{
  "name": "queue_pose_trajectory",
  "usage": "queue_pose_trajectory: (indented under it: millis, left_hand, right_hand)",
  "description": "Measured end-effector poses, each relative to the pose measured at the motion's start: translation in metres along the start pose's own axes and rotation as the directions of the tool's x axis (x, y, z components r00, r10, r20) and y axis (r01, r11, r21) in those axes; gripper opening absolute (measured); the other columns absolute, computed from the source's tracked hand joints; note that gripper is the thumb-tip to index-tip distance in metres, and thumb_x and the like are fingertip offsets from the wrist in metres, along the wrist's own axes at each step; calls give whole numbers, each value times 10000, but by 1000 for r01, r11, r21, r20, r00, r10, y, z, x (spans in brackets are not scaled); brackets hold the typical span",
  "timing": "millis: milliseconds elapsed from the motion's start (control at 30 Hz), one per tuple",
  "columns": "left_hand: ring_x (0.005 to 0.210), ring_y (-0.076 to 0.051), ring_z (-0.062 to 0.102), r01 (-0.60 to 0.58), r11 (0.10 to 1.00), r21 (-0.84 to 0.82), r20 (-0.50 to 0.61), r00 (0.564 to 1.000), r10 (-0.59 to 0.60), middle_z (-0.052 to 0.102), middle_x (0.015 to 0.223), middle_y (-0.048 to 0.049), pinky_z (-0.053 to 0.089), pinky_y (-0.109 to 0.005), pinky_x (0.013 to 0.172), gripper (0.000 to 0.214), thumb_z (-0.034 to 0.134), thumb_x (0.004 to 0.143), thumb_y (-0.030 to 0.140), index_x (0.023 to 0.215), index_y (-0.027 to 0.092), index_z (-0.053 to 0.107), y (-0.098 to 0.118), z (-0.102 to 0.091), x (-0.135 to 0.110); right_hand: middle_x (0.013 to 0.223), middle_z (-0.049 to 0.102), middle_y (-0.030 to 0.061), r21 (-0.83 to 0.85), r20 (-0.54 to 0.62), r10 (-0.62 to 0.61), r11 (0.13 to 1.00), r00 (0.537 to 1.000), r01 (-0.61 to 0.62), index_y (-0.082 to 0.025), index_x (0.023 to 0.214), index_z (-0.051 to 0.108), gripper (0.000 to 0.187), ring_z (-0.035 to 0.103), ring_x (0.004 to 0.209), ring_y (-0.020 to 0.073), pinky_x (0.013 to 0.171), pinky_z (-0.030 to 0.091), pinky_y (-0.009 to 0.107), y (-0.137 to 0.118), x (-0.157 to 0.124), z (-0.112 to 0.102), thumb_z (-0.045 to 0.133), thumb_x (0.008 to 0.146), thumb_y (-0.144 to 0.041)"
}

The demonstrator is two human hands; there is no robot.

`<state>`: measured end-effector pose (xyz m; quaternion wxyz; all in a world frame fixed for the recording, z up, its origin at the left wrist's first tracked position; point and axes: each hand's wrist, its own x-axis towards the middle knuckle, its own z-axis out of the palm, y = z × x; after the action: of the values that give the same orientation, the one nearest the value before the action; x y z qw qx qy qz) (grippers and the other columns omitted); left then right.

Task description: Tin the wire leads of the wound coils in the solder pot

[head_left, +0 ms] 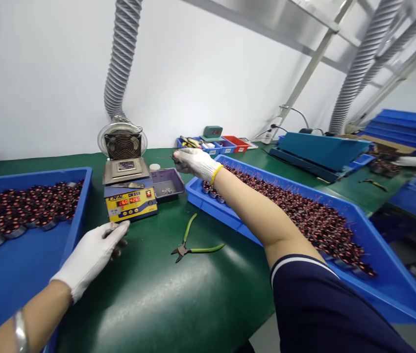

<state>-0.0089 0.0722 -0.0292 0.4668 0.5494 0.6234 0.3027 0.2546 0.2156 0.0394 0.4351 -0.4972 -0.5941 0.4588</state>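
Observation:
My right hand (pixel 195 164), in a white glove with a yellow cuff, is stretched forward over the near left corner of the right blue tray (pixel 211 212). Its fingers are closed on a small dark part (pixel 175 157) with thin wires. In a white glove too, my left hand (pixel 92 252) hovers beside the left tray's wall, below the yellow-blue heating unit (pixel 131 203). Its fingers are loosely curled and apart, with nothing visible in them. Diagonal cutters (pixel 185 247) with green handles lie spread on the green table between my hands.
Packed round parts with reddish wires fill much of the right tray; others sit in the left blue tray (pixel 79 215). A fan (pixel 123 145) and grey duct (pixel 121 59) stand behind the heater. A purple bin (pixel 171 184) adjoins it. At far right shows another person's gloved hand (pixel 408 162).

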Motion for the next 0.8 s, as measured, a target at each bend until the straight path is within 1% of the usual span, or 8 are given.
queue_pose_trajectory:
  millis: [67, 133, 233, 433, 533, 633, 700, 800]
  left_hand:
    - [576, -130, 514, 11, 1000, 28, 14, 1000, -11, 600, 729, -13, 413, -246, 521, 542, 519, 698, 675, 863, 163, 586, -2, -1, 1]
    - [589, -137, 523, 18, 998, 53, 25, 1000, -19, 609, 736, -19, 421, -251, 530, 545, 517, 696, 681, 861, 167, 592, -4, -1, 2]
    - [597, -149, 532, 18, 997, 77, 19, 1000, -19, 623, 744, -33, 427, -260, 528, 556, 514, 691, 689, 860, 166, 598, -5, 0, 3]
    - [624, -154, 534, 34, 996, 85, -33, 999, -31, 630, 770, -42, 429, -264, 533, 543, 521, 702, 671, 878, 164, 602, -9, -5, 4]
    - [607, -147, 533, 13, 998, 62, -70, 998, -9, 634, 770, -41, 435, -262, 527, 536, 552, 690, 656, 891, 162, 601, -11, -6, 4]
    - [591, -143, 546, -80, 997, 7, -163, 983, 80, 635, 764, -40, 452, -261, 521, 504, 571, 695, 621, 896, 160, 602, -9, -7, 3]
    - [592, -150, 562, -171, 985, 26, -291, 941, 171, 639, 751, -42, 471, -269, 531, 472, 570, 704, 590, 889, 157, 605, -4, -14, 4]
    - [654, -178, 606, -211, 958, 192, -539, 794, 283, 655, 789, -48, 515, -317, 616, 461, 528, 731, 570, 914, 155, 609, 4, -51, 7]
  right_hand:
    - [654, 557, -14, -31, -91, -13, 999, 996, 10, -168, 853, 533, 183, 515, 526, 65, 542, 454, 197, 14, -25, -25, 625, 742, -281]
    - [717, 603, 1, -235, -239, 51, 966, 970, -109, -167, 949, 556, 301, 572, 603, 98, 619, 484, 238, 29, -49, -47, 662, 685, -266]
    - [821, 648, 10, -631, -346, 77, 718, 935, -293, -211, 1017, 595, 441, 618, 715, 164, 721, 491, 308, 52, -75, -67, 703, 614, -353]
    - [1284, 503, 52, -947, -141, -138, 306, 980, -93, -220, 927, 651, 369, 553, 1051, 255, 873, 449, 352, 87, -74, -64, 626, 675, -488]
    - [1310, 472, 103, -972, -88, -200, 232, 976, -41, -174, 911, 661, 407, 482, 1144, 286, 952, 392, 364, 95, -61, -61, 631, 676, -505]
    - [1286, 482, 151, -973, -79, -217, 231, 973, -27, -137, 906, 661, 453, 457, 1160, 323, 978, 357, 406, 99, -52, -61, 633, 670, -522]
    - [1252, 505, 163, -974, -86, -219, 226, 972, -36, -132, 909, 661, 473, 476, 1134, 327, 961, 366, 417, 98, -51, -62, 627, 668, -538]
    - [1160, 563, 161, -973, -99, -218, 224, 971, -49, -153, 921, 663, 478, 529, 1067, 302, 905, 405, 389, 93, -56, -61, 620, 667, -556]
